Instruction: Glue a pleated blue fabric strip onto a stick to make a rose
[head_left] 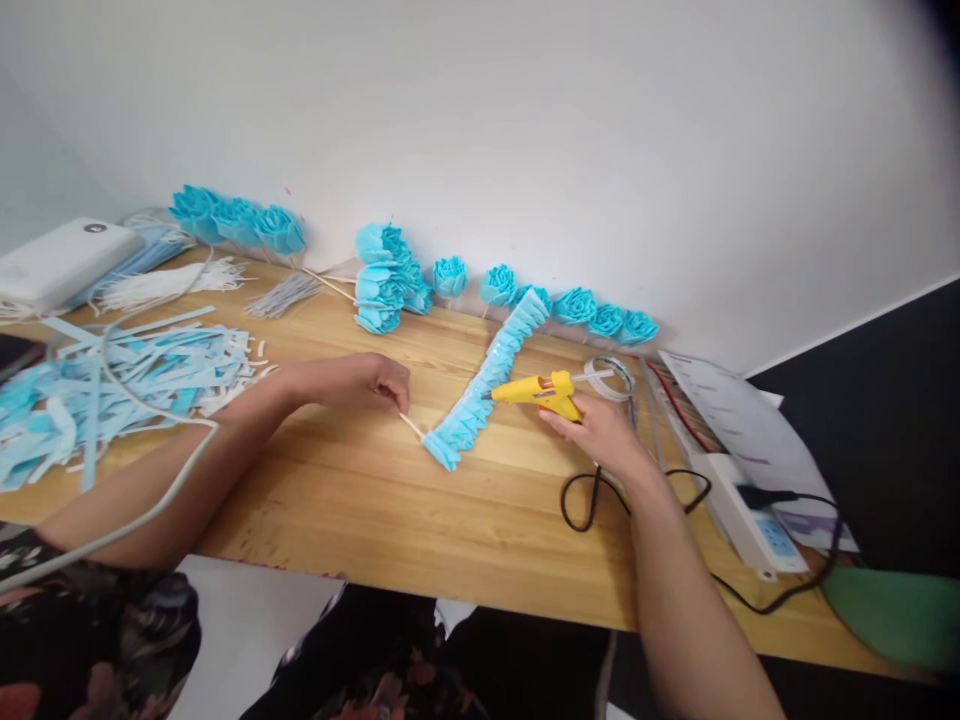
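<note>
My left hand (386, 382) pinches a thin pale stick (411, 427). The stick's far end meets the lower end of a long pleated blue strip (487, 375), which slants across the wooden table up toward the flowers by the wall. In my right hand (596, 425) is a yellow glue gun (536, 393), with a clear glue stick (594, 376) poking out of its back. Its nozzle points left and is at the strip's right edge; whether it touches I cannot tell.
Blue flowers (576, 306) line the wall, and more (379, 280) lie on their sides. Cut blue strips (90, 390) heap at left near a white power bank (67, 260). A tape roll (609, 378), black cord (592, 505) and power strip (754, 520) are at right.
</note>
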